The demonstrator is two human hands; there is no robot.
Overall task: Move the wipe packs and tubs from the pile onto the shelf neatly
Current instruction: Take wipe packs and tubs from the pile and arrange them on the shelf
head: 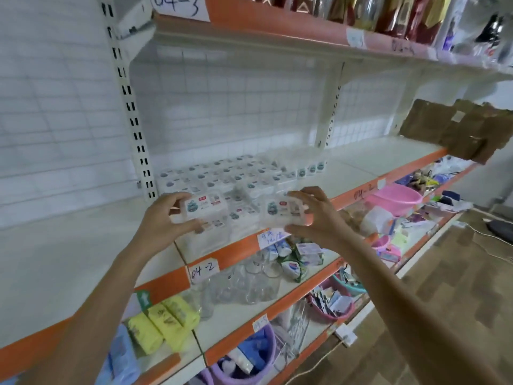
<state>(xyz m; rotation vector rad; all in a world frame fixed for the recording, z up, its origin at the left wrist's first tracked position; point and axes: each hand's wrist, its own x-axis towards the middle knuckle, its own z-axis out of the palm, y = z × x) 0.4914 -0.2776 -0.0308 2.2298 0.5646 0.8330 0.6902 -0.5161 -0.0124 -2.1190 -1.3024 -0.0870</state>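
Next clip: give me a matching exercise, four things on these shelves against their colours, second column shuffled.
Things:
1. basin
2. soft packs on the lower shelf
3. shelf edge strip
4. cardboard

Colours:
A. brown
B. orange
C. pink
D. yellow

Pairs: 1-C, 2-D, 3-B, 4-A

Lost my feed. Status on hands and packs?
Left hand grips a wipe pack. Right hand grips another pack. Both above stocked rows. Nothing in the way.
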